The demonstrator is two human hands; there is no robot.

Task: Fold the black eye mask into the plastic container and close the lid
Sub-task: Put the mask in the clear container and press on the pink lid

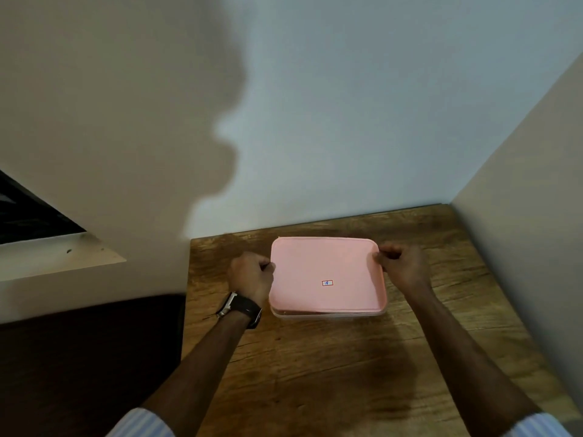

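Observation:
A pink lid (pixel 326 272) with a small red-bordered sticker lies on top of a clear plastic container (pixel 328 314), whose front wall shows just under the lid's near edge. My left hand (pixel 250 275) grips the lid's left edge with curled fingers. At the far right corner of the lid, my right hand (pixel 402 263) pinches the rim. The black eye mask is not visible; the lid hides the inside of the container.
The container stands on a wooden table (pixel 331 373) near its far edge. White walls close the back and the right side (pixel 520 216). Left of the table is a dark drop (pixel 88 357) and a window sill (pixel 63 253).

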